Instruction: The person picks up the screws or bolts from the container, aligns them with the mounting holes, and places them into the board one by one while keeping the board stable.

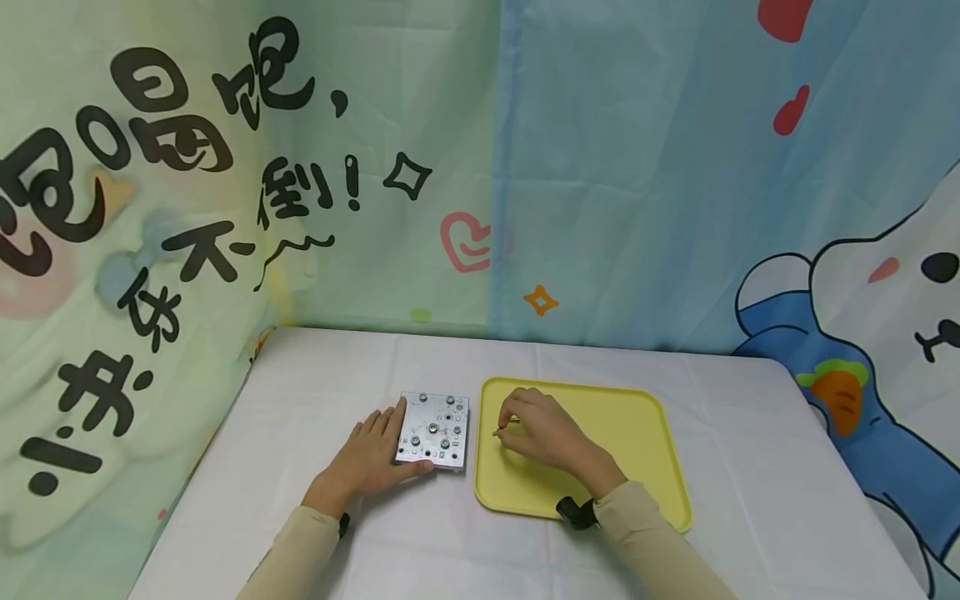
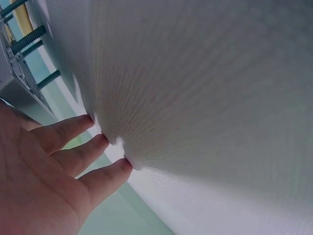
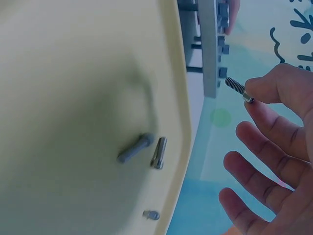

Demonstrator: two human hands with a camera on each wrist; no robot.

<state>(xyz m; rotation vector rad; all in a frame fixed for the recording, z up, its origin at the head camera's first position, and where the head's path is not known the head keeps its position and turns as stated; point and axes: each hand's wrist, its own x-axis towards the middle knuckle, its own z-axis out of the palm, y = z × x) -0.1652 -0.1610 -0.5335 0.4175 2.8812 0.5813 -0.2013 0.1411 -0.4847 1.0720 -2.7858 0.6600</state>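
Head view — black “不倒” (image 1: 287,200) on backdrop (image 1: 637,208), right fingers (image 3: 274,88) pinching screw (image 3: 235,85) — left fingers (image 1: 394,422) extended beside metal block (image 1: 422,417)

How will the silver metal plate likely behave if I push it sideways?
The metal plate looks rigid, so it should move without bending; its edge is straight. It may drag or rock, since threaded shanks stick out underneath toward the white cloth. It's probably fairly heavy for its size, judging by its metallic sheen and several bolt heads.
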